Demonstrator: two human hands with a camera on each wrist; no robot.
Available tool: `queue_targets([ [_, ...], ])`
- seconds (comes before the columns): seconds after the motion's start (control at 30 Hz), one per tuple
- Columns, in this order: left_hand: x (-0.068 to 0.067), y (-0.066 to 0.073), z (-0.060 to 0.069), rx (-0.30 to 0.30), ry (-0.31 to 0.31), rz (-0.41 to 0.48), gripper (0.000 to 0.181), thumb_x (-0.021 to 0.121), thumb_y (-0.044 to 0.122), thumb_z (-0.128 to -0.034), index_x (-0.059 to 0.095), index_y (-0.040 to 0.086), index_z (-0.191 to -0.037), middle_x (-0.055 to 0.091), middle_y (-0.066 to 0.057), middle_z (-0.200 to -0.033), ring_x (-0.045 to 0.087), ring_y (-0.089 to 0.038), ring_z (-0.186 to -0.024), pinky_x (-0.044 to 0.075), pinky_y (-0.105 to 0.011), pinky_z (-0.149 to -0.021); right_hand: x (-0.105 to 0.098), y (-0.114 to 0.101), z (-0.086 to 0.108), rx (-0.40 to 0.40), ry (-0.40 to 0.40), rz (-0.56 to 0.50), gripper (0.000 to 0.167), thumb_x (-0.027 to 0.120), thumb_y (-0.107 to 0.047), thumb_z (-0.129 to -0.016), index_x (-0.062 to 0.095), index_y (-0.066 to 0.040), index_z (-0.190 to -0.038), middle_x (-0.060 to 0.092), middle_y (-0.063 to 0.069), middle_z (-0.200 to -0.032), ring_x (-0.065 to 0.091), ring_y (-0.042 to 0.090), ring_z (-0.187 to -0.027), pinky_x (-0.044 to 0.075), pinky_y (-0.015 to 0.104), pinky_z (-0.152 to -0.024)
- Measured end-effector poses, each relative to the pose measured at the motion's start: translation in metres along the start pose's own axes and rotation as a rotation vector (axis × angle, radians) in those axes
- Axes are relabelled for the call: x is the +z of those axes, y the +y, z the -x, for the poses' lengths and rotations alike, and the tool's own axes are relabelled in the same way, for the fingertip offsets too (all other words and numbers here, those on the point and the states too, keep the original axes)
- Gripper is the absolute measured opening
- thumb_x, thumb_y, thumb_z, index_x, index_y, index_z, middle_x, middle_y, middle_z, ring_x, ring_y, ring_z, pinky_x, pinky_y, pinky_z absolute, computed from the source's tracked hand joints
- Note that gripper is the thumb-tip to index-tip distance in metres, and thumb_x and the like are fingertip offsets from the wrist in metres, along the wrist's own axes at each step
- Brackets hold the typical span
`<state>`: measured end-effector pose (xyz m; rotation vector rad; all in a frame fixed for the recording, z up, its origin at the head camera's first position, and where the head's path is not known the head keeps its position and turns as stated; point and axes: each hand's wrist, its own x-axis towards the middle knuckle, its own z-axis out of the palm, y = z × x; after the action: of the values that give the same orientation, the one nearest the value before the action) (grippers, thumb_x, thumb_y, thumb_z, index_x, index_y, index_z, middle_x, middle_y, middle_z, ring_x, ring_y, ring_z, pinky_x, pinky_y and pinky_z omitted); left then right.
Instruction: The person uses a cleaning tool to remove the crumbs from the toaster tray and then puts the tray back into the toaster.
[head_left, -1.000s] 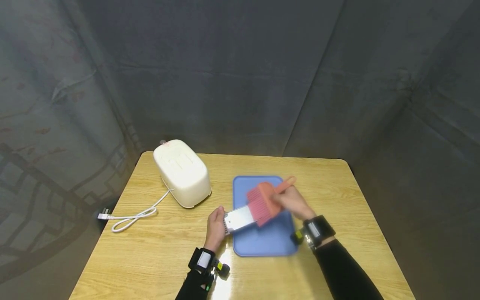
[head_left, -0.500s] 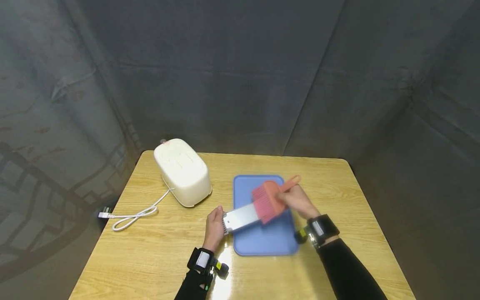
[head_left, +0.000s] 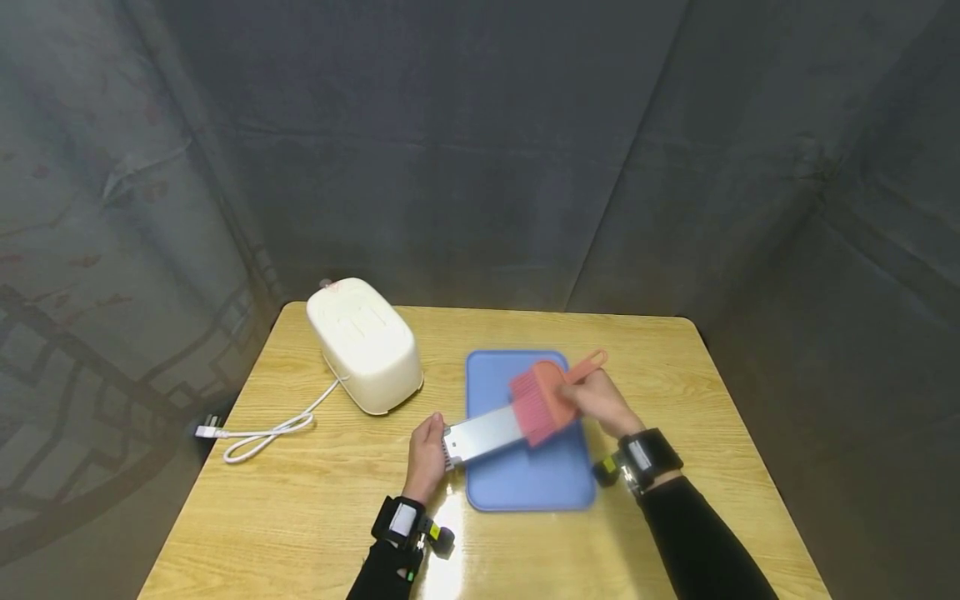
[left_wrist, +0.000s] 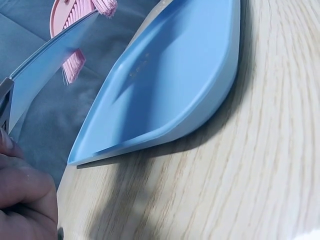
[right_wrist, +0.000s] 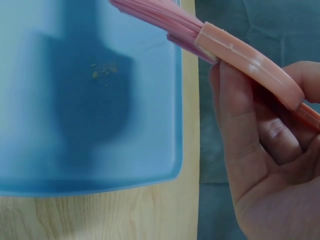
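In the head view my left hand [head_left: 426, 458] grips the near end of a long, flat metal crumb tray [head_left: 486, 435]. It is held tilted above a blue plastic tray [head_left: 525, 493]. My right hand [head_left: 600, 403] holds a small pink brush [head_left: 551, 398] with an orange-pink handle, its bristles at the crumb tray's far end. From the left wrist, bristles [left_wrist: 75, 65] show on both sides of the thin metal edge. Fine yellowish crumbs [right_wrist: 103, 71] lie in the blue tray, seen from the right wrist. The brush casts a shadow over them.
A cream toaster [head_left: 366, 342] stands at the table's back left. Its white cord [head_left: 277, 432] is bundled, with the plug at the left edge. Grey cloth [head_left: 465, 167] hangs behind the wooden table [head_left: 322, 525].
The right hand and brush have moved slightly rightward, toward the far end of the crumb tray. The left hand has drifted a little left with the metal piece.
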<state>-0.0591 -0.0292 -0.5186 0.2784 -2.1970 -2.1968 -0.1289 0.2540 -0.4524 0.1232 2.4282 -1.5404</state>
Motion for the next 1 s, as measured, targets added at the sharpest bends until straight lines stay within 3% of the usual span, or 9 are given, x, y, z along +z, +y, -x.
queue_targets([
  [0.1,-0.001,-0.001,0.001,0.004,0.001,-0.018,0.038,0.037,0.013,-0.1111,0.053,-0.007,-0.083,0.053,-0.01,-0.072,0.053,-0.014,-0.066,0.044,-0.026,-0.063,-0.001,0.001,0.0,-0.012,-0.019,-0.014,0.015,0.064,-0.007,-0.094,0.056,0.002,-0.101,0.062,0.018,-0.104,0.061,0.024,-0.083,0.055,0.036,-0.07],
  [0.33,0.003,-0.04,-0.016,-0.018,0.034,-0.045,0.043,0.035,0.021,-0.1123,0.054,-0.004,-0.083,0.052,-0.007,-0.073,0.052,-0.014,-0.067,0.044,-0.027,-0.062,-0.005,0.003,0.002,-0.001,-0.043,-0.051,0.024,0.064,-0.009,-0.096,0.056,0.005,-0.114,0.064,0.019,-0.11,0.064,0.025,-0.087,0.056,0.037,-0.072],
  [0.4,0.003,-0.045,-0.017,-0.011,0.043,-0.05,0.042,0.036,0.024,-0.1122,0.053,0.0,-0.082,0.051,-0.004,-0.073,0.052,-0.014,-0.067,0.043,-0.027,-0.062,-0.006,0.005,0.003,0.002,-0.046,-0.061,0.025,0.064,-0.008,-0.096,0.056,0.006,-0.115,0.065,0.02,-0.112,0.065,0.026,-0.089,0.056,0.038,-0.073],
  [1.0,-0.002,-0.051,-0.018,0.004,0.08,-0.105,0.042,0.039,0.028,-0.1118,0.056,0.002,-0.083,0.051,-0.004,-0.073,0.051,-0.016,-0.069,0.044,-0.03,-0.065,-0.019,0.014,0.002,-0.006,-0.03,-0.104,0.029,0.062,-0.01,-0.098,0.053,0.006,-0.122,0.062,0.023,-0.121,0.067,0.028,-0.096,0.057,0.044,-0.08],
])
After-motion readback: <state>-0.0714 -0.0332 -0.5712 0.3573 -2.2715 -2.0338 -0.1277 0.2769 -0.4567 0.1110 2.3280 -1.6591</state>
